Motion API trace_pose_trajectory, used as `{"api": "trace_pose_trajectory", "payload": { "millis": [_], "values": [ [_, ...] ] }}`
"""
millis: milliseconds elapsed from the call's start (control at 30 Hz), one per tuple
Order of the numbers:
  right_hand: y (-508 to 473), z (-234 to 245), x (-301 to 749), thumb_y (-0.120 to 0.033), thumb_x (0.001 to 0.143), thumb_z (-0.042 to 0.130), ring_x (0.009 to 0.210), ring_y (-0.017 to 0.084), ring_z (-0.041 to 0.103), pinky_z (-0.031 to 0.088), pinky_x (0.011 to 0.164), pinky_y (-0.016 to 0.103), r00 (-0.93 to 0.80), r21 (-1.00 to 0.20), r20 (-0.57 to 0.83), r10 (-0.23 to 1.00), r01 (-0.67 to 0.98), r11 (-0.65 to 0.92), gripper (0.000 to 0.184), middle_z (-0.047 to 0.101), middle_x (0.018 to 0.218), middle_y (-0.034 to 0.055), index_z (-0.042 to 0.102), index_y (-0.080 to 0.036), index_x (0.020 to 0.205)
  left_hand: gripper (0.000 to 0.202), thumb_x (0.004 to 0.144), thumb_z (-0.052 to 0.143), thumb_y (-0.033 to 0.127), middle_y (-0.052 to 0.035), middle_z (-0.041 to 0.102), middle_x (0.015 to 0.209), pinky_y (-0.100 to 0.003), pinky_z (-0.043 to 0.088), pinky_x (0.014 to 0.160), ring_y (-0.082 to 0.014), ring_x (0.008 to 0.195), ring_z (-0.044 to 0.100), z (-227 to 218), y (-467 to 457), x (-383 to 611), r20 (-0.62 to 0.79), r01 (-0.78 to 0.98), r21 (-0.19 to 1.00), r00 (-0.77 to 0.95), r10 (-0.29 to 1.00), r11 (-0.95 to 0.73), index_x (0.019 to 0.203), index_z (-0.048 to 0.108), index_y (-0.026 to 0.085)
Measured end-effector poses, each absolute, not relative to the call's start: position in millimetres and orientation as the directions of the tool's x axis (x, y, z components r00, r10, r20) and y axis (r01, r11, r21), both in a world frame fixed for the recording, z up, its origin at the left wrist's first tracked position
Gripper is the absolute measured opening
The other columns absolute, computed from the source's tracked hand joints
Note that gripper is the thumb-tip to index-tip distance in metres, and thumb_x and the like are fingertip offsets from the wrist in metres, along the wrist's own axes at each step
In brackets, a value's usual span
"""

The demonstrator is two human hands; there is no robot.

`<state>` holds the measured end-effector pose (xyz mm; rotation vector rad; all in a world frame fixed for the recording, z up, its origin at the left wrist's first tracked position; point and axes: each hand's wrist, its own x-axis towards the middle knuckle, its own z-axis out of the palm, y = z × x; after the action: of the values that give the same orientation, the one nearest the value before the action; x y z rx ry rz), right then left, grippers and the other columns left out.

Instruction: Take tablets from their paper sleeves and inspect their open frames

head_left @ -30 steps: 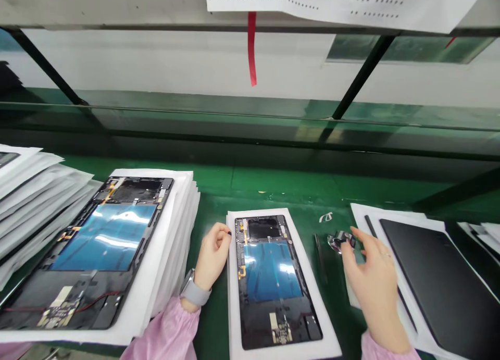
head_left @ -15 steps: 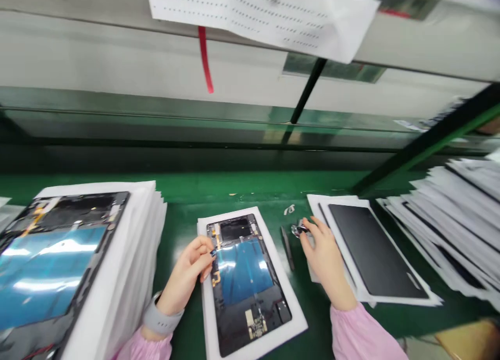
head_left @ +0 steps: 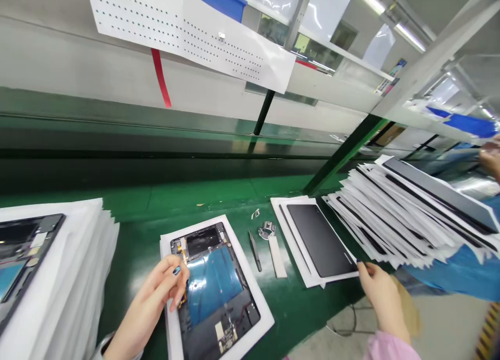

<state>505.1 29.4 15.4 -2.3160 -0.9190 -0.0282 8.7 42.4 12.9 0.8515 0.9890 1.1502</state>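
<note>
An opened tablet [head_left: 213, 287] with a blue battery film and bare circuit boards lies on a white foam sheet [head_left: 242, 256] on the green bench. My left hand [head_left: 158, 295] rests on the tablet's left edge, fingers bent and touching it. My right hand [head_left: 380, 292] is at the near corner of a dark back cover [head_left: 318, 237] lying on white sheets, fingertips at its edge. Whether those fingers grip it I cannot make out.
Black tweezers [head_left: 254, 250], a small shiny metal part [head_left: 267, 230] and a white strip [head_left: 276, 256] lie between tablet and cover. A foam stack with another opened tablet [head_left: 23, 245] stands left. A fanned stack of covers [head_left: 406, 214] fills the right. Another person's hand [head_left: 491, 157] shows far right.
The view has swung right. My right hand left the shiny metal part and moved right to the near corner of the dark cover. My left hand stays at the tablet's left edge.
</note>
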Motion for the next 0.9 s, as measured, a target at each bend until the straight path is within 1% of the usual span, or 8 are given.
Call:
{"api": "trace_pose_trajectory", "payload": {
  "millis": [133, 267, 367, 500, 600, 733, 833, 900],
  "values": [
    [20, 11, 516, -0.041, 0.053, 0.061, 0.062, 0.035, 0.064, 0.05, 0.062, 0.046, 0.792, -0.606, 0.141, 0.594, 0.544, -0.581, 0.016, 0.067, 0.056, 0.0101, 0.061, -0.026, 0.049, 0.032, 0.087, 0.062, 0.05, 0.0036, 0.053, 0.067, -0.024, 0.032, 0.05, -0.0094, 0.049, 0.032, 21, 40, 14, -0.194, -0.355, 0.911, 0.078, 0.978, 0.209, 0.074, 0.058, 0.021],
    [19, 8, 516, -0.038, 0.05, 0.061, 0.075, 0.041, 0.064, 0.047, 0.079, 0.055, 0.83, -0.685, 0.142, 0.539, 0.475, -0.552, 0.013, 0.062, 0.054, 0.0096, 0.059, -0.026, 0.048, 0.032, 0.085, 0.064, 0.049, 0.0032, 0.052, 0.066, -0.024, 0.032, 0.049, -0.0097, 0.049, 0.031, 23, 40, 13, -0.2, -0.356, 0.909, 0.084, 0.976, 0.217, 0.071, 0.058, 0.021],
    [18, 5, 516, -0.038, 0.05, 0.061, 0.084, 0.043, 0.062, 0.043, 0.089, 0.06, 0.865, -0.767, 0.164, 0.474, 0.414, -0.49, 0.014, 0.058, 0.056, 0.0081, 0.057, -0.025, 0.056, 0.032, 0.083, 0.067, 0.048, 0.0032, 0.049, 0.066, -0.024, 0.031, 0.048, -0.0101, 0.05, 0.032, 24, 41, 12, -0.195, -0.339, 0.917, 0.076, 0.978, 0.209, 0.069, 0.057, 0.021],
    [22, -1, 512, -0.043, 0.056, 0.054, 0.072, 0.033, 0.065, 0.053, 0.076, 0.054, 0.909, -0.914, 0.093, 0.405, 0.24, -0.327, 0.024, 0.056, 0.059, 0.0022, 0.049, -0.026, 0.072, 0.033, 0.083, 0.067, 0.05, 0.0025, 0.05, 0.066, -0.025, 0.031, 0.049, -0.0101, 0.05, 0.031, 25, 41, 13, -0.189, -0.322, 0.925, 0.073, 0.979, 0.202, 0.071, 0.057, 0.02],
    [29, -2, 508, -0.046, 0.058, 0.052, 0.068, 0.028, 0.067, 0.058, 0.067, 0.047, 0.893, -0.976, -0.016, 0.45, 0.084, -0.202, 0.027, 0.058, 0.062, 0.0015, 0.048, -0.026, 0.075, 0.032, 0.082, 0.067, 0.049, 0.0029, 0.05, 0.066, -0.025, 0.03, 0.049, -0.01, 0.05, 0.032, 23, 40, 13, -0.186, -0.331, 0.92, 0.105, 0.977, 0.211, 0.072, 0.058, 0.021],
    [35, 10, 500, -0.042, 0.053, 0.065, 0.078, 0.029, 0.069, 0.06, 0.066, 0.043, 0.819, -0.99, -0.118, 0.562, -0.054, -0.129, 0.032, 0.067, 0.075, 0.0063, 0.06, -0.021, 0.077, 0.029, 0.084, 0.065, 0.049, 0.0027, 0.051, 0.07, -0.024, 0.033, 0.051, -0.0095, 0.052, 0.034, 15, 41, 9, -0.172, -0.336, 0.916, 0.16, 0.972, 0.218, 0.078, 0.06, 0.021],
    [38, 26, 477, -0.031, 0.048, 0.073, 0.082, 0.027, 0.068, 0.06, 0.066, 0.036, 0.79, -0.994, -0.109, 0.603, -0.093, -0.059, 0.044, 0.07, 0.089, 0.005, 0.066, -0.021, 0.09, 0.03, 0.085, 0.063, 0.05, 0.002, 0.05, 0.069, -0.025, 0.034, 0.05, -0.0107, 0.053, 0.037, 8, 44, 5, -0.133, -0.324, 0.923, 0.231, 0.964, 0.205, 0.081, 0.06, 0.021],
    [41, 39, 449, -0.028, 0.05, 0.075, 0.084, 0.026, 0.068, 0.06, 0.067, 0.034, 0.8, -0.996, -0.045, 0.598, -0.081, 0.033, 0.054, 0.07, 0.096, 0.0034, 0.066, -0.023, 0.103, 0.03, 0.085, 0.064, 0.05, 0.001, 0.051, 0.071, -0.025, 0.034, 0.05, -0.0115, 0.054, 0.04, 6, 45, 4, -0.117, -0.323, 0.924, 0.274, 0.955, 0.206, 0.083, 0.061, 0.02]
  ]
}}
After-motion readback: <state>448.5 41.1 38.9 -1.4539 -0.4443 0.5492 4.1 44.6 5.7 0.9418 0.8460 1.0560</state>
